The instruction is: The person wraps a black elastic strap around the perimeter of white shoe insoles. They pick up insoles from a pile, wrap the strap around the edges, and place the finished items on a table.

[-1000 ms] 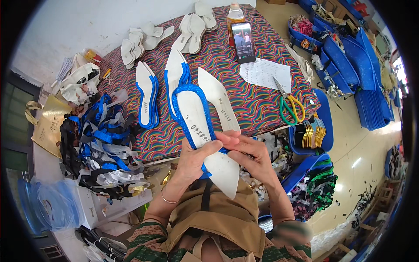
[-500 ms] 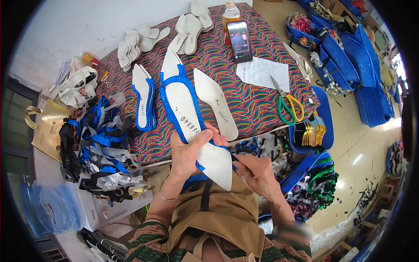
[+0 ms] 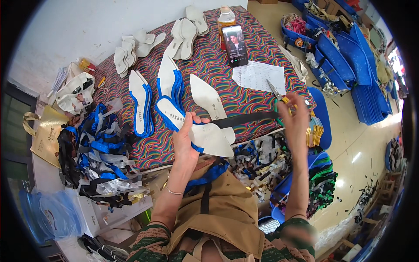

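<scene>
My left hand (image 3: 186, 142) is closed around a white shoe insole (image 3: 209, 139) with glittery blue edging, held over the table's front edge. From the insole's right side a black fabric strip (image 3: 251, 118) stretches taut to my right hand (image 3: 295, 114), whose fingers are closed at its far end. That hand partly covers the handles of a pair of scissors (image 3: 274, 88) lying on the table. Beneath the held insole lies a plain white insole (image 3: 205, 92). Blue-edged insoles are stacked to the left (image 3: 139, 105) and behind (image 3: 167, 74). Blue trim (image 3: 209, 175) hangs over my lap.
A phone (image 3: 235, 46), a bottle (image 3: 226, 18) and a paper sheet (image 3: 257, 76) are at the table's back right. White insoles (image 3: 187, 37) lie along the back. Scrap strips (image 3: 100, 153) heap at left; blue bins (image 3: 322, 109) stand at right.
My right hand has moved from the insole's edge up and right toward the scissors, drawing out the black strip. My left hand has raised and turned the insole slightly.
</scene>
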### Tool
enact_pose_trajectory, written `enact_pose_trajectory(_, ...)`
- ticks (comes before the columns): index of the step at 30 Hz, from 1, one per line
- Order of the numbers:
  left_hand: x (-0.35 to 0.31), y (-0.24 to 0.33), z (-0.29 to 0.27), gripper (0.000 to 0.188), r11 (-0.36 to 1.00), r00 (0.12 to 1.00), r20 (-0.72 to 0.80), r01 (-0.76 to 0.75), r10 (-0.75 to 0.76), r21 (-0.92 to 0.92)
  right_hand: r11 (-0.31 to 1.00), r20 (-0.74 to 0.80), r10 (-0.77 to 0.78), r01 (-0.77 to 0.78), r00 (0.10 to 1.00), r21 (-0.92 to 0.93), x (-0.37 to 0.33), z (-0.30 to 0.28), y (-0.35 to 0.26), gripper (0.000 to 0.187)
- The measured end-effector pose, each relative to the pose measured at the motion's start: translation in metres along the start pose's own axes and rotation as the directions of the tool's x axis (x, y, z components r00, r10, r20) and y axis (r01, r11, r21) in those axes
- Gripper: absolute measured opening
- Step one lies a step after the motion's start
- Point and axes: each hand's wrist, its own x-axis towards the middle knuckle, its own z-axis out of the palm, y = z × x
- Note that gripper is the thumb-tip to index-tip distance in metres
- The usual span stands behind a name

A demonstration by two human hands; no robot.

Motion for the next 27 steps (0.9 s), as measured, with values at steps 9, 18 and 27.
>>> enact_pose_trajectory(9,-0.004,-0.002,-0.004,0.021,0.998,0.999,-0.020,-0.050,0.049,-0.043,-0.156,0.817,0.198,-0.805,0.542,0.572,-0.126,0.083,-0.065,0.030)
enact_pose_trajectory(18,-0.022,-0.002,0.002,0.020,0.996,0.996,0.004,-0.092,0.092,0.013,-0.120,0.730,0.197,-0.723,0.654,0.680,-0.122,0.097,-0.069,0.022)
enact_pose_trajectory(27,-0.039,0.006,0.010,0.017,0.993,0.991,0.082,-0.111,0.108,0.031,-0.132,0.599,0.185,-0.584,0.779,0.801,-0.109,0.077,-0.060,0.016)
